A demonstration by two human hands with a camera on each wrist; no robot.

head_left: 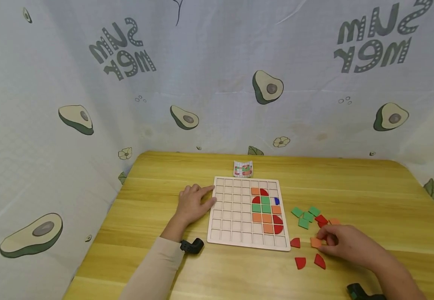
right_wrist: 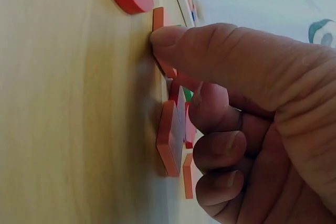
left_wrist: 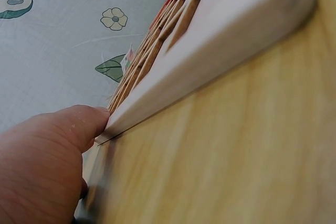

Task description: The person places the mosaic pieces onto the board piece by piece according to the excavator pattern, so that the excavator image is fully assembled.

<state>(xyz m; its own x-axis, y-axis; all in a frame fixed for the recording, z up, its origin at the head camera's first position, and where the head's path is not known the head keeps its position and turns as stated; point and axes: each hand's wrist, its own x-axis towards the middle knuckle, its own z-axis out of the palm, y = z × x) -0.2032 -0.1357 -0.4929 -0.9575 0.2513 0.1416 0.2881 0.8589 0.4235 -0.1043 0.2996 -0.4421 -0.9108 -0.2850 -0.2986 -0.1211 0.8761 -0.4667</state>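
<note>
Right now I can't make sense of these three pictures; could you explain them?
There's no machine here: a person works with a bare left hand and right hand. The wide picture comes from a camera on the head, the close-ups from wrist cameras. On the wooden table lies a grid board with coloured pieces in its right half, a picture card beyond it. Green squares and red quarter-circles lie loose to the right. The left hand touches the board's left edge while the right hand pinches an orange square.
</note>
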